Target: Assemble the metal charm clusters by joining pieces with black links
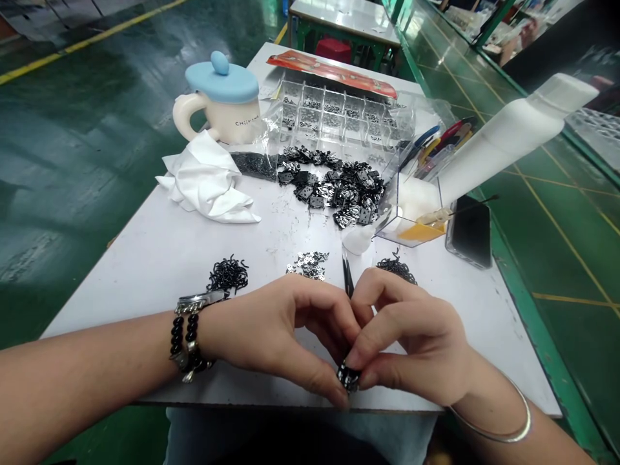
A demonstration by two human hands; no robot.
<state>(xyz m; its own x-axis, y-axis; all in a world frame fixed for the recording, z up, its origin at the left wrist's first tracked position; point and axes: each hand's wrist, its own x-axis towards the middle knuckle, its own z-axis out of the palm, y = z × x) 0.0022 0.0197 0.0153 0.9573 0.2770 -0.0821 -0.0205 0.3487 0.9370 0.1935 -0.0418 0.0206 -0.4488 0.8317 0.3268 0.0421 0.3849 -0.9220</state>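
Near the table's front edge, my left hand [285, 323] and my right hand [411, 336] meet at a small black-and-silver metal part [347, 376]. The left thumb and fingers close on it from the left; the right thumb and index finger pinch it from the right. Dark tweezers [347, 274] stick out beyond my right fingers; whether that hand holds them or they lie on the table, I cannot tell. Just beyond the hands are a pile of small silver pieces [310, 265] and two heaps of small black curved pieces [228, 274] [397, 267].
Farther back lie a heap of black-and-silver parts [356, 190], a clear compartment tray [334, 137] and an orange packet [334, 72]. A lidded mug [230, 119] and crumpled white tissue [206, 177] stand left. A white bottle [508, 142], pen holder [411, 232] and phone [469, 232] are right.
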